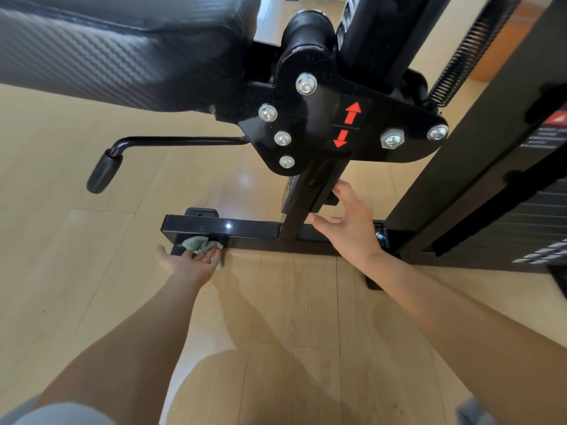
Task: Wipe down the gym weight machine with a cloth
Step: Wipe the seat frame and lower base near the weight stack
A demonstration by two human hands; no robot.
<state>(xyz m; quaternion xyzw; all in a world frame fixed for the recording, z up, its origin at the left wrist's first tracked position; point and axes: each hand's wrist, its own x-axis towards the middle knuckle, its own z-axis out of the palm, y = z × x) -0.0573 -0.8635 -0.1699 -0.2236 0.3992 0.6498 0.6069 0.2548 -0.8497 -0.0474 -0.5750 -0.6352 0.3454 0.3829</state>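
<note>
The black weight machine fills the upper view: a padded seat point(92, 50), a bolted bracket plate point(306, 127) with red arrows, an upright post point(310, 200) and a low base bar point(221, 227) on the floor. A crumpled pale green cloth point(198, 244) is pressed against the front face of the base bar near its left end by my left hand point(190, 262), fingers flat over it. My right hand point(349, 222) hovers open beside the upright post, fingers spread, thumb near the post's foot, holding nothing.
A black lever with a rubber grip point(104, 171) juts left under the seat. A coiled spring point(454, 62) and the dark weight-stack housing point(503, 185) stand at right. Light wooden floor point(291, 317) lies all around.
</note>
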